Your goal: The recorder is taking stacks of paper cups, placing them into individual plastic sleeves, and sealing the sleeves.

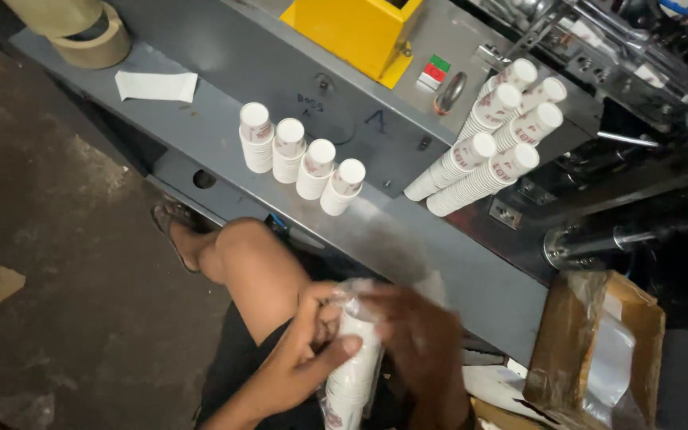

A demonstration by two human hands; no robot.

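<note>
Four short cup stacks (302, 157) stand on the table (408, 239); left hand (306, 350) and right hand (420, 338) both clasp one bagged cup stack (353, 366).

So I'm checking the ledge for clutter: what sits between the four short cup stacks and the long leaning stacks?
In the head view, only bare grey ledge separates the four short cup stacks from the long leaning stacks.
</note>
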